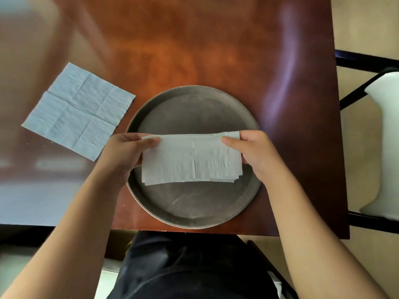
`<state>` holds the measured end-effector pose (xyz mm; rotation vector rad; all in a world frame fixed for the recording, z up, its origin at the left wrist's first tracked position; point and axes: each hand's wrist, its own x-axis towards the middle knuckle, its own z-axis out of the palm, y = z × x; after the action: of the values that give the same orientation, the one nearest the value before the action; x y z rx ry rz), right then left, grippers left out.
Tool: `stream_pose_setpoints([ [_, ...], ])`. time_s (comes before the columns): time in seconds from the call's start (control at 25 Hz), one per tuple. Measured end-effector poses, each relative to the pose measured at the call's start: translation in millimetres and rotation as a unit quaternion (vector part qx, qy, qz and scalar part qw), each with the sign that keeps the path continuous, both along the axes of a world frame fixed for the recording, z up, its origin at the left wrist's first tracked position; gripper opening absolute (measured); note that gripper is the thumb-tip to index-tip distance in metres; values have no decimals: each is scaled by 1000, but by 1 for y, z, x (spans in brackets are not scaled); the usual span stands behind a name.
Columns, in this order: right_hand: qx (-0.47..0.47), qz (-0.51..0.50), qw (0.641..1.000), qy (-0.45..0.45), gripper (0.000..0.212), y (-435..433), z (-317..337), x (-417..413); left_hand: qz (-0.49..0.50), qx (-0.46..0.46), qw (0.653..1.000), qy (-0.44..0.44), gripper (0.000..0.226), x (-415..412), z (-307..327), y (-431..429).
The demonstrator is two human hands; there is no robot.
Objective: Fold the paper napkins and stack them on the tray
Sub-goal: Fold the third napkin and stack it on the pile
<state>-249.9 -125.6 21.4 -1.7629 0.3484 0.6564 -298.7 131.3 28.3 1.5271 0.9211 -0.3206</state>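
A round dark metal tray (192,108) lies on the wooden table in front of me. Over its middle I hold a white paper napkin (192,158) folded into a long rectangle. My left hand (127,152) pinches its left end, thumb on top. Its right end is pinched the same way by my right hand (257,152). Several layered edges show at the napkin's lower right corner; I cannot tell whether folded napkins lie under it on the tray. An unfolded napkin (79,110) with crease lines lies flat on the table to the left of the tray.
The reddish-brown table (194,39) stretches beyond the tray, and its right edge runs close to the tray's right side. A chair with a dark frame and a white seat (382,137) stands at the right. My lap is below the table's near edge.
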Motion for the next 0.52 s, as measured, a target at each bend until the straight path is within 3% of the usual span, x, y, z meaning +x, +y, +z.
stream_pose_setpoints([
  [0.12,-23,0,1000,2,69,2,-19,-2,-21,42,999,11,10,-2,-12,-4],
  [0.16,-30,3,1000,0,76,2,-26,-3,-32,55,998,12,9,-1,-17,-4],
  [0.52,-123,-1,992,12,75,0,-47,-6,-125,194,973,15,18,9,-48,-7],
])
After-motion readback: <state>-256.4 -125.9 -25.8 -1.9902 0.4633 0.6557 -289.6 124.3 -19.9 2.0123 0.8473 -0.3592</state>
